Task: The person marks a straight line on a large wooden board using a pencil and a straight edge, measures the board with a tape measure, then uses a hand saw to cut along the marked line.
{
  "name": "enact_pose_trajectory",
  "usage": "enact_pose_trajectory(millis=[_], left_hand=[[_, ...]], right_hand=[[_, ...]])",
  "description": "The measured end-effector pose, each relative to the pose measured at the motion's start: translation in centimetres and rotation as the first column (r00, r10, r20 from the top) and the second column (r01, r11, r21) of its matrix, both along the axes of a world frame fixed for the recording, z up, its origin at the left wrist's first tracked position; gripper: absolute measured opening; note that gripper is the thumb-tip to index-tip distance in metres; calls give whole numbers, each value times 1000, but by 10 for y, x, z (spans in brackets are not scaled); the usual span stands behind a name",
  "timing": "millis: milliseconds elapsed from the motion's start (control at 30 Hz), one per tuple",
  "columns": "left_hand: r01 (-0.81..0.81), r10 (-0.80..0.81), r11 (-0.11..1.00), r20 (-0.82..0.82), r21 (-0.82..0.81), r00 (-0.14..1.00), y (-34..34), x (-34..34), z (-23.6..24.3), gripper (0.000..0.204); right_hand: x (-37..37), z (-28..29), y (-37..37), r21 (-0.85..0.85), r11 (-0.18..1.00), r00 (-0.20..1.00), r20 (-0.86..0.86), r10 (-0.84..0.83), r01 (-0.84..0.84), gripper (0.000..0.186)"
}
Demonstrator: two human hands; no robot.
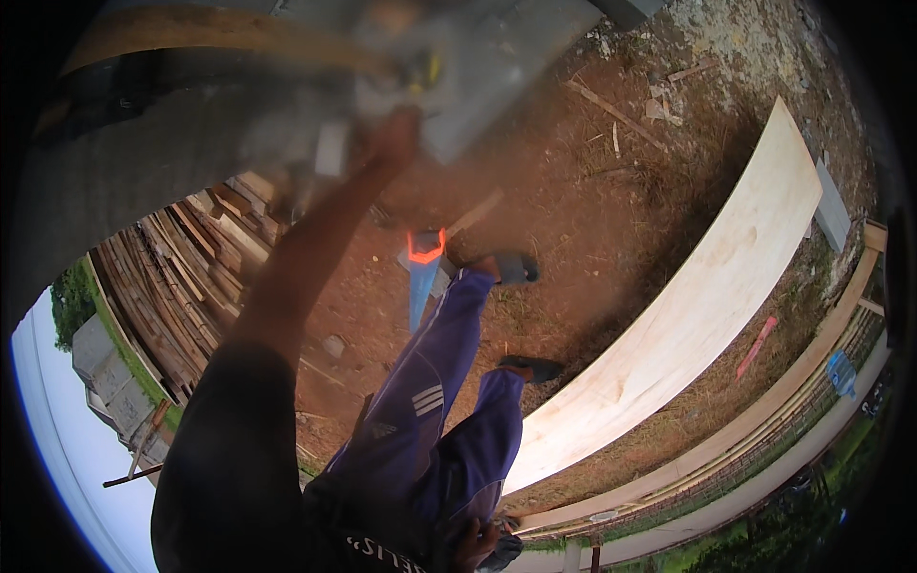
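Note:
My left arm stretches up from the lower left in a dark sleeve. My left hand (394,136) is at the top of the view, blurred by haze and up against a grey surface (497,72). Just beyond its fingers is a small yellow and black object (426,72), too smeared to name. The fingers do not show clearly, so I cannot tell their grip. Low in the view, beside my purple trousers (420,372), part of my right hand (472,544) shows in shadow. A handsaw (421,286) with an orange-edged handle lies on the ground near my feet.
A long pale plywood sheet (697,277) lies to the right. Stacked timber boards (181,277) fill the left side. A blurred wooden beam (201,33) crosses the upper left. A pink strip (756,348), a blue plastic bottle (842,373) and wood scraps (616,115) lie about the dirt.

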State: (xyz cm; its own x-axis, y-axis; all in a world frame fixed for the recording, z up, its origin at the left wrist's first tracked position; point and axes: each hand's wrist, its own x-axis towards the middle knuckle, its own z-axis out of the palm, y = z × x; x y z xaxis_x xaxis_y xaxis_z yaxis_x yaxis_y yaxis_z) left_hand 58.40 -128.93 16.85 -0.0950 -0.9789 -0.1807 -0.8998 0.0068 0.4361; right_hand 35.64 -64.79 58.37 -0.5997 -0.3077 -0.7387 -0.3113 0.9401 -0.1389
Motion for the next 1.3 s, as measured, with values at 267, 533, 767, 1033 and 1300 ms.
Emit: enact_pose_trajectory(millis=[267, 533, 767, 1033, 1300], left_hand=[[-154, 164, 982, 88, -110, 982, 2, 9, -94, 25], [-170, 155, 981, 150, 91, 976, 133, 47, -136, 28], [177, -292, 499, -28, 848, 956, 224, 20, -193, 93], [203, -488, 593, 147, 779, 861, 283, 132, -245, 85], [141, -348, 436, 23, 889, 937, 271, 51, 13, 55]], right_hand=[[4, -9, 3, 13, 997, 997, -42, 72, -71, 24], [-5, -9, 28, -7, 996, 993, 80, 90, -90, 31], [15, -30, -7, 238, 937, 945, 144, -294, 255, 24], [29, -42, -24, 402, 910, 992, 34, -125, 101, 32], [32, 1, -6, 256, 953, 981, -149, -125, 160, 44]])
